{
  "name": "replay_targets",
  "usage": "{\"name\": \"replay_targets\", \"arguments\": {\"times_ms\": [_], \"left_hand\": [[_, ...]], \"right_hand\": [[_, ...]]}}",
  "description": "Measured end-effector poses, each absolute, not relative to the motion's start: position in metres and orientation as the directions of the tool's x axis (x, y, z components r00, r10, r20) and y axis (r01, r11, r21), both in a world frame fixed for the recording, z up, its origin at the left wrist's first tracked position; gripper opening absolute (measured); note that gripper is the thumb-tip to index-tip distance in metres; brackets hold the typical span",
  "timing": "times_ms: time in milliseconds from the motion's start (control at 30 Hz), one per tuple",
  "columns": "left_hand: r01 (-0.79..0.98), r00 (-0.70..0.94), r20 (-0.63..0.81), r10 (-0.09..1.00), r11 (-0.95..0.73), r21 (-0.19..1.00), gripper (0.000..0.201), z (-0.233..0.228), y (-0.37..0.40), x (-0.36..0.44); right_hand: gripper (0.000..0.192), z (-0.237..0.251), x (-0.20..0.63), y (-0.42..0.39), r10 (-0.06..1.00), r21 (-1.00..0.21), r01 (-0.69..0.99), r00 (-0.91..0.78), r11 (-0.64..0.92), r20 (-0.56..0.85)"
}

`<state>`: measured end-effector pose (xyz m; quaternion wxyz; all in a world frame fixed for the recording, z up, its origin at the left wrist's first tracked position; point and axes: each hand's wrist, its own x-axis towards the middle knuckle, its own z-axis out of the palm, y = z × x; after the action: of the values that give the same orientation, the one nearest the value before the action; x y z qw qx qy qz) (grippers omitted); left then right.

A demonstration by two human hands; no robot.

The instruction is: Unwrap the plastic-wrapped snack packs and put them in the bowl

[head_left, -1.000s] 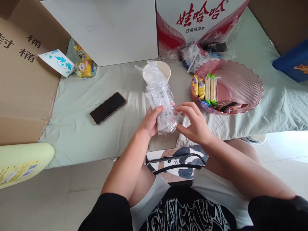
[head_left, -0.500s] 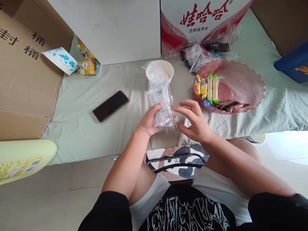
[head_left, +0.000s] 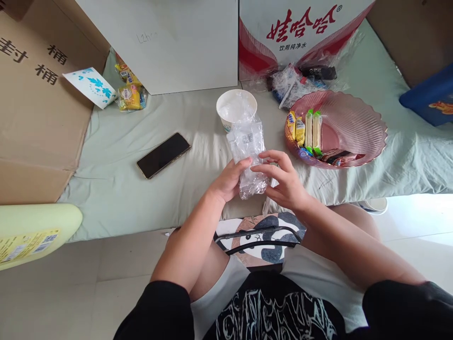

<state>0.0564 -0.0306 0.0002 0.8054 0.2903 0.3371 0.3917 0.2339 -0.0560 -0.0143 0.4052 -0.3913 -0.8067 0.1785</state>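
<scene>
A clear plastic bag [head_left: 248, 156] is held upright between both hands above the near edge of the bed [head_left: 116, 189], its long axis running away from the body toward the white cup [head_left: 236, 107] just behind it. The left hand [head_left: 228, 179] is closed around the bag's lower left side, while the right hand [head_left: 285, 182] is pinched on its lower right edge (fingers half curled). Both hands are equally near; the pink bowl [head_left: 354, 127] lies to the right.
</scene>
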Motion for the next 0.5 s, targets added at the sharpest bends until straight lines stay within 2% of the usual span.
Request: {"name": "replay_targets", "arguments": {"times_ms": [100, 333, 433, 500], "left_hand": [[-0.429, 0.430, -0.324, 0.843, 0.507, 0.748, 0.044, 0.0013, -0.0321, 0.0563], [-0.414, 0.413, -0.331, 0.849, 0.498, 0.762, 0.035, -0.0003, -0.0336, 0.0562], [-0.419, 0.395, -0.327, 0.859, 0.485, 0.768, 0.036, -0.0001, -0.0341, 0.0582], [-0.438, 0.353, -0.314, 0.881, 0.452, 0.777, 0.040, -0.0009, -0.0340, 0.0592]], "right_hand": [[0.052, -0.0147, 0.2330, -0.0558, 0.779, -0.604, 0.493, -0.363, 0.626, 0.512], [0.030, -0.0187, 0.2346, -0.0545, 0.699, -0.497, 0.497, -0.424, 0.712, 0.576], [0.022, -0.0186, 0.2336, -0.0557, 0.704, -0.542, 0.451, -0.405, 0.709, 0.584], [0.016, -0.0176, 0.2316, -0.0567, 0.753, -0.611, 0.442, -0.366, 0.657, 0.546]]}}
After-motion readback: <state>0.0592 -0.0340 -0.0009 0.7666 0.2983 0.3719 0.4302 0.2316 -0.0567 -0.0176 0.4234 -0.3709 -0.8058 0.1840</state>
